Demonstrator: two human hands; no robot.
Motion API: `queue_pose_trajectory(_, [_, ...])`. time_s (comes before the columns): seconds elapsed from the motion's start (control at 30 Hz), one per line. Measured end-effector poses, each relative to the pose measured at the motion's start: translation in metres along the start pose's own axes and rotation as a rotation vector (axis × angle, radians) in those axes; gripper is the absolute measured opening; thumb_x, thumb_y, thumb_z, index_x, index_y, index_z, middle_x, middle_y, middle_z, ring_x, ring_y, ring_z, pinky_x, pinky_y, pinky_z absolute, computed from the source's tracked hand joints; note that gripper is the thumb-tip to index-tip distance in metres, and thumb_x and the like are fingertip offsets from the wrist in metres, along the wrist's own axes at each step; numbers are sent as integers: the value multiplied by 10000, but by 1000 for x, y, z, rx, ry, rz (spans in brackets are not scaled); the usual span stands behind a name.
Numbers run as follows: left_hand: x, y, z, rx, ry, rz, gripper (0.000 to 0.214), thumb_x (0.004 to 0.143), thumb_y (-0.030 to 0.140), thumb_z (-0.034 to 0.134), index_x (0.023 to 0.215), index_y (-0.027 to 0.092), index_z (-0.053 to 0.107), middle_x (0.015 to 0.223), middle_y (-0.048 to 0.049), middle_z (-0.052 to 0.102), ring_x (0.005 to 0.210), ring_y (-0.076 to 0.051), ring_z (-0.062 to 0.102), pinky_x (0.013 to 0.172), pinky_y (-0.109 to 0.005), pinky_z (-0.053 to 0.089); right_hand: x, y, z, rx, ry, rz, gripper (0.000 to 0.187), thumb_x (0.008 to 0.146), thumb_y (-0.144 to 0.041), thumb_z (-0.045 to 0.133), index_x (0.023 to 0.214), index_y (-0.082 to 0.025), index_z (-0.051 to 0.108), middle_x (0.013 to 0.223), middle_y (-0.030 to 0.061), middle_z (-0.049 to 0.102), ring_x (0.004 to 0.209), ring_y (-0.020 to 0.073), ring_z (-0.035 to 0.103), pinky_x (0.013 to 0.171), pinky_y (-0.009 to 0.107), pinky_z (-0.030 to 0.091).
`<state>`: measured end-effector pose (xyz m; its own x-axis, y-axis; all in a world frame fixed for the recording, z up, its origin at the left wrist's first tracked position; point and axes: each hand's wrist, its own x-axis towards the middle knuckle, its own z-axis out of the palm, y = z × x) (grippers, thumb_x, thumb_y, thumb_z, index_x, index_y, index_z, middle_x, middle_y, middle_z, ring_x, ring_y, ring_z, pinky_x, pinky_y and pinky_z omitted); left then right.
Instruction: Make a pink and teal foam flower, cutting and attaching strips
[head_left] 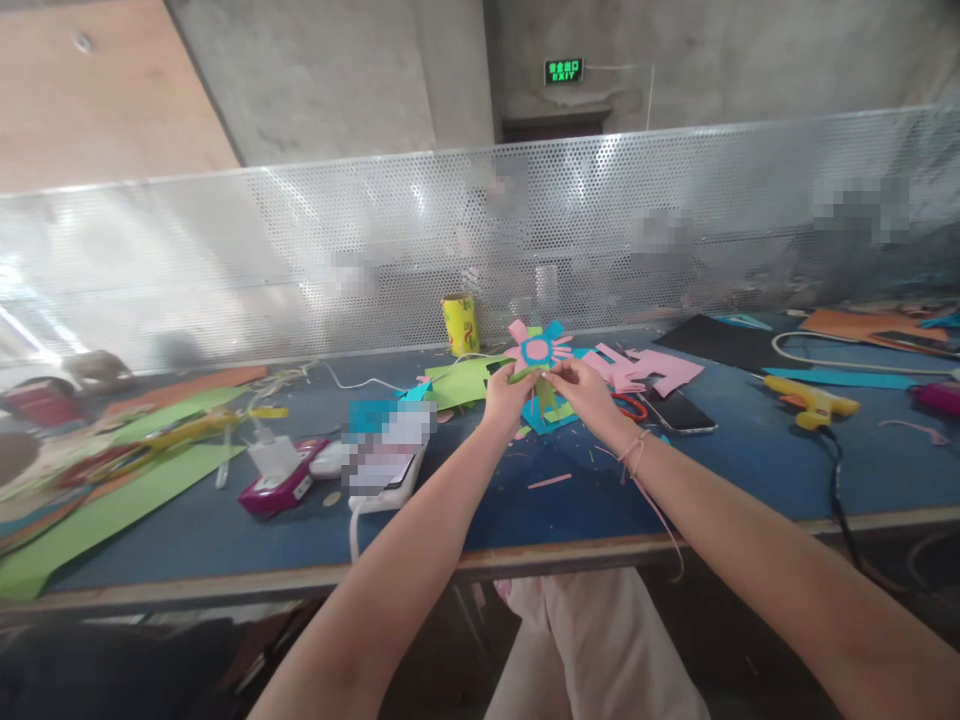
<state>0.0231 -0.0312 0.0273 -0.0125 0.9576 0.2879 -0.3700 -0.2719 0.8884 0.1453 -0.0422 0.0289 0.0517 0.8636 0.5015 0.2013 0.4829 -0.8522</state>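
Your left hand (508, 398) and right hand (586, 395) pinch a green paper strip (523, 375) above the blue tabletop (517, 520), a pink-and-blue paper flower (536, 349) just beyond it; pink paper cutouts (677, 370) and a smartphone (681, 411) lie near your right hand, a yellow glue gun (814, 402) farther right. A perforated screen (360, 225) stands behind, before a concrete wall (315, 75) with an EXIT sign (564, 71).
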Motion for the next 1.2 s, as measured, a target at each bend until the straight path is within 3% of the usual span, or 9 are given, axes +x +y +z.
queue_pose_trajectory(0.2, [-3,2,1,4,-37,-35,304,534,238,733,705,142,500,625,4,594,593,-113,585,657,-289,481,0,1,-1,106,-34,29,179,666,-360,570,689,-189,521,622,-20,538,595,114,520,573,240,433])
queue_pose_trajectory(0.7, [-1,-1,-1,42,-110,-13,339,493,289,753,742,121,596,665,-21,641,611,-142,605,705,-343,496,0,2,-1,95,-55,39,221,667,-402,580,643,-197,502,613,-8,539,579,135,524,564,268,441])
queue_pose_trajectory(0.97, [-2,0,0,46,-111,-13,315,480,295,761,705,125,621,639,-20,639,609,-138,594,689,-318,495,-3,-11,-3,-68,13,-23,306,694,-437,556,532,-208,433,507,-16,466,497,123,434,501,255,347])
queue_pose_trajectory(1.2, [-7,7,5,-32,-122,-2,280,497,291,747,685,128,619,630,-3,625,589,-114,580,696,-303,492,-5,-13,-3,-88,33,-69,300,723,-413,534,534,-212,415,506,-17,459,505,128,428,515,261,339])
